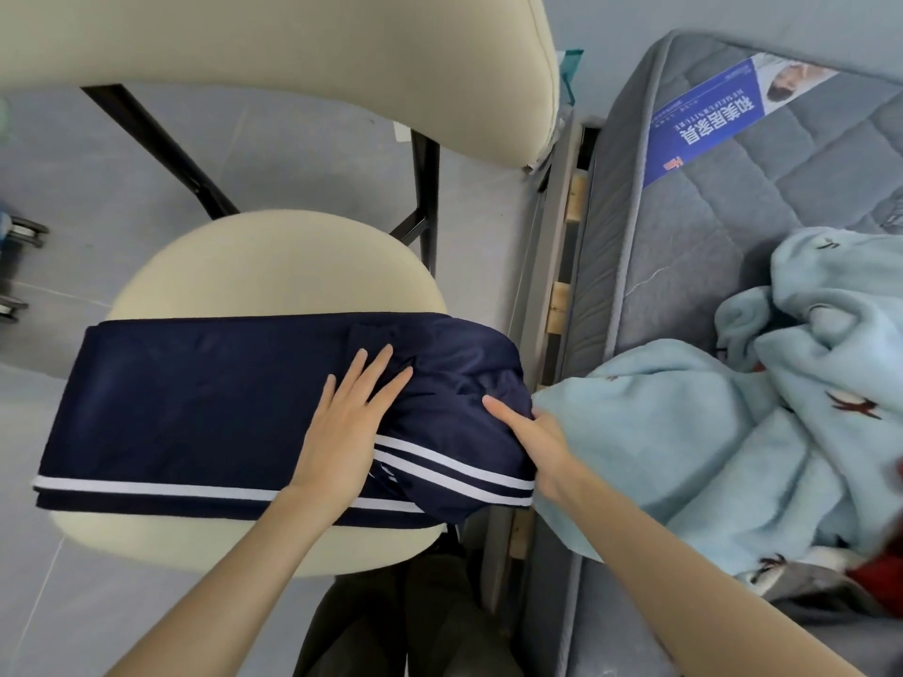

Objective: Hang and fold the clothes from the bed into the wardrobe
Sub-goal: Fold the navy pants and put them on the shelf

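**Folding trousers on a chair seat**

Navy trousers (195, 408) with white side stripes lie across the front half of the chair seat (273, 266), overhanging its left and right edges. The left part is flat and squared; the right end is bunched at the seat's right edge, just beside the bed (684, 237) and touching a pale blue blanket (659, 432). The left hand (347, 422) rests flat on the cloth near the middle, its grip wide, fingers straight. The right hand (532, 432) holds the bunched end: thumb on top, fingers out of sight under the cloth, so the grip appears to be a pinch. To fold well, keep the left palm pressing as an anchor at the crease, draw the right end taut, then carry it over so the stripes align. Smooth outward before releasing. The wardrobe is not in view.
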Demonstrator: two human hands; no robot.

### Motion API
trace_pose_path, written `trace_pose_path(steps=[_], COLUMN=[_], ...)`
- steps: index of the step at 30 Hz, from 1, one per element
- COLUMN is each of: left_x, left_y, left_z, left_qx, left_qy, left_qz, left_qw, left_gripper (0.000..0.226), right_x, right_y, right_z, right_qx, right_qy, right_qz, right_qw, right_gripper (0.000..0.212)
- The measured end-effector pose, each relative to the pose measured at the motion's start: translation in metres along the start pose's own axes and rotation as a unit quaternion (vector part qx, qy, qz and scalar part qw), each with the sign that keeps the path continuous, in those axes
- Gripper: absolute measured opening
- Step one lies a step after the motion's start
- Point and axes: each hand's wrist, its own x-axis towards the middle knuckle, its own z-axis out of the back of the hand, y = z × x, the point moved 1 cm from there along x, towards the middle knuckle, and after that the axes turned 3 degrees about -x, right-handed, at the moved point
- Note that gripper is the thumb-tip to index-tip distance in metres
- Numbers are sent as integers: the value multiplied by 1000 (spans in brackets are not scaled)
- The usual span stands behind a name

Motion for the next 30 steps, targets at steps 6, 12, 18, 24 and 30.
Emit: trace_pose_path(steps=[6,12,18,24,30], left_x=[-14,-29,-55,-84,-103], left_y=[-8,-11,30,99,166], left_z=[6,34,69,82,76], left_qx=[-86,-494,-632,-679,-695], left_qy=[35,27,4,18,-9], left_qz=[3,151,256,295,346], left_qw=[996,856,731,672,630], left_gripper=[66,48,32,29,28], right_x=[-65,-128,-165,-164,-134], right_y=[37,67,88,87,65], right_z=[20,-5,-78,-181,-277], right_qx=[1,-19,-81,-183,-210], right_qy=[-5,20,46,85,151], right_qz=[135,228,271,267,196], right_qw=[991,973,958,942,946], right_gripper=[18,11,19,62,71])
